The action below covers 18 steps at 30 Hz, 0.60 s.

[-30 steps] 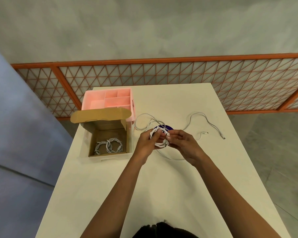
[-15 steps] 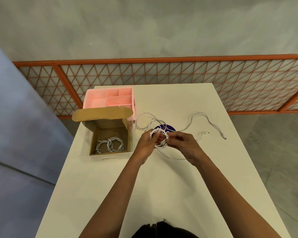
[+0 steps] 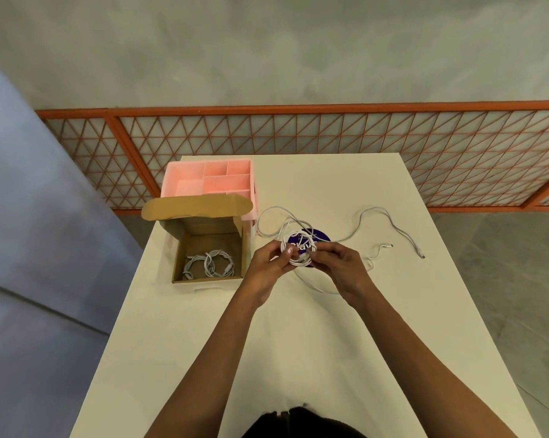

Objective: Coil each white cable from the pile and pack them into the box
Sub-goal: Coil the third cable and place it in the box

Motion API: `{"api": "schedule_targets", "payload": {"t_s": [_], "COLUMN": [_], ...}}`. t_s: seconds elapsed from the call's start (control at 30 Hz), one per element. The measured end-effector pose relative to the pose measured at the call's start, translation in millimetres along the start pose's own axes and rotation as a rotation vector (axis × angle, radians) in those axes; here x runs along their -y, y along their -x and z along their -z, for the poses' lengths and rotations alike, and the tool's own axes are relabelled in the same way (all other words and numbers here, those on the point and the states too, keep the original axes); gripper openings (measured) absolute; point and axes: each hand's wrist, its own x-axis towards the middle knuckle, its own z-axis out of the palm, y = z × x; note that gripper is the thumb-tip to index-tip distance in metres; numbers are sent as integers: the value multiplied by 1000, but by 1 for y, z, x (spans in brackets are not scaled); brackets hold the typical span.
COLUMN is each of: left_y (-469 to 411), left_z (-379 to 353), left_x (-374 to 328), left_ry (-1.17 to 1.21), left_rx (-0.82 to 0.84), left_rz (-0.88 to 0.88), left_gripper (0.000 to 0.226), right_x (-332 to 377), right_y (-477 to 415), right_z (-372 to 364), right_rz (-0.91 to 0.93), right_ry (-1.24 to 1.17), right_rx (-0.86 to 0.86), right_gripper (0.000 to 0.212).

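Observation:
A white cable coil (image 3: pixel 299 251) is held above the table between my left hand (image 3: pixel 268 266) and my right hand (image 3: pixel 339 263), both pinching its loops. A loose tail of that cable (image 3: pixel 314 287) curves on the table under my right hand. More loose white cables (image 3: pixel 377 216) trail to the right and behind the hands. The open cardboard box (image 3: pixel 176 251) stands to the left, its flap raised, with two coiled white cables (image 3: pixel 208 263) lying inside.
A pink compartment organiser (image 3: pixel 210 178) stands behind the box. A round purple disc (image 3: pixel 314 237) lies on the white table (image 3: pixel 298 358) behind the hands. An orange lattice railing (image 3: pixel 298 131) runs beyond the table's far edge.
Both hands kept working the coil in place. The loops now look rounder and slightly wider; the hands hardly shifted.

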Motion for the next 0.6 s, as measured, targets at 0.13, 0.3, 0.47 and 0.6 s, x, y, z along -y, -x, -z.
{"api": "schedule_targets", "payload": {"t_s": [0.13,0.3,0.47,0.6], "left_y": [1,0,-3,-3], "left_z": [5,8,11,11], "left_x": [0,-2,-5,-6], "left_ry": [-21,-15,18,24], "left_rx": [-37,-75,-48,-24], "left_rz": [0,21,53,69], "left_gripper": [9,11,14,11], "right_x": [-5,-6,-6,-8], "right_y": [-1,-2,-6,-10], "right_z": [-9,-17,-15,-13], "right_rz": [32,8,-140,-202], "right_ry": [-13,-61,-167,-227], "right_rx": [-24,8,117,191], "right_gripper": [24,26,24,33]}}
